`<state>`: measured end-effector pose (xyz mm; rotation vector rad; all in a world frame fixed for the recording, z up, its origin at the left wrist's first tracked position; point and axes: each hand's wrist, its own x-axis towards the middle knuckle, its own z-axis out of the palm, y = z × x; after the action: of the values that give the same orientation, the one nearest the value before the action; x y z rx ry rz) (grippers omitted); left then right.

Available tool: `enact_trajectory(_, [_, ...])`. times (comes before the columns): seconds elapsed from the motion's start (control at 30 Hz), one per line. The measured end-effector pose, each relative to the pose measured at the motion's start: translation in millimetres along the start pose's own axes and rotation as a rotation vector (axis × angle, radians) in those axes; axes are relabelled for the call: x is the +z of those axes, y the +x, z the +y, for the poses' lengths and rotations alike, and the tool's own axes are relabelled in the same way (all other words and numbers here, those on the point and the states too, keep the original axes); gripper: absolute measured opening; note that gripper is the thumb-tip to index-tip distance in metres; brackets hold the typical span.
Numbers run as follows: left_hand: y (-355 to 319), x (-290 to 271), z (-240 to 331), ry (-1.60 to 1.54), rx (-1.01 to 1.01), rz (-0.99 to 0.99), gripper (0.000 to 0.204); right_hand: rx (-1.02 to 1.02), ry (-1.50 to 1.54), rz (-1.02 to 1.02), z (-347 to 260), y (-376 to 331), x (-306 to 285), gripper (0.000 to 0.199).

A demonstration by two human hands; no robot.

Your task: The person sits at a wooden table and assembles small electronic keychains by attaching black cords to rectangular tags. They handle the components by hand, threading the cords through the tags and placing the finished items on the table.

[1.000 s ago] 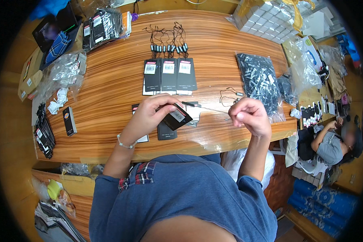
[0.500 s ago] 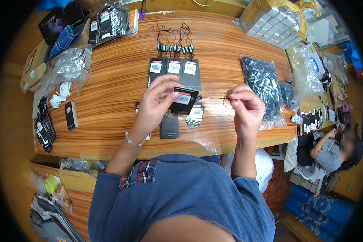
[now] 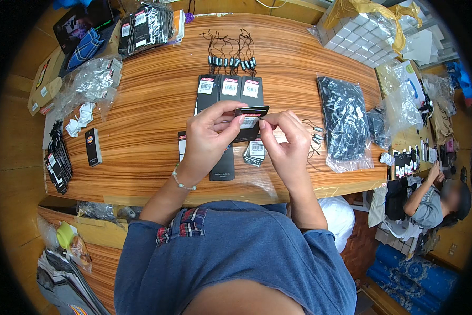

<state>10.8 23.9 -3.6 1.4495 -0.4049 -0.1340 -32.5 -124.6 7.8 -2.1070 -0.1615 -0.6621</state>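
Head view: hands [image 3: 249, 139] mid-table, edges distant

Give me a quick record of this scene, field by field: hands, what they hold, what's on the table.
left hand: holds a black hang tag above the table
right hand: fingertips pinch at the tag's near edge
table: wooden
beyond the hands: three black tags in a row, a bunch of black string loops
under the hands: small stack of tags
right side: clear bag of black pieces
left edge: one black tag lying alone
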Motion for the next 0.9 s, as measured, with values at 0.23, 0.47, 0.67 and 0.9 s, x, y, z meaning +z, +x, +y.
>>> enact_trajectory(0.23, [-0.8, 3.6, -0.8, 0.042, 0.048, 0.015, 0.017, -0.055, -0.054, 0.044, 3.0, 0.9, 7.3, 0.007])
enact_trajectory(0.47, [-3.3, 5.5, 5.4, 0.113, 0.080, -0.009, 0.016, -0.076, -0.082, 0.062, 2.3, 0.7, 8.4, 0.008])
enact_trajectory(0.67, [-3.5, 4.2, 4.6, 0.077, 0.024, -0.044, 0.019, -0.089, -0.089, 0.073, 3.4, 0.1, 9.5, 0.009])
enact_trajectory(0.9, [-5.2, 5.6, 4.8, 0.161, 0.021, -0.058, 0.016, -0.076, -0.101, 0.064, 5.5, 0.0, 10.9, 0.008])
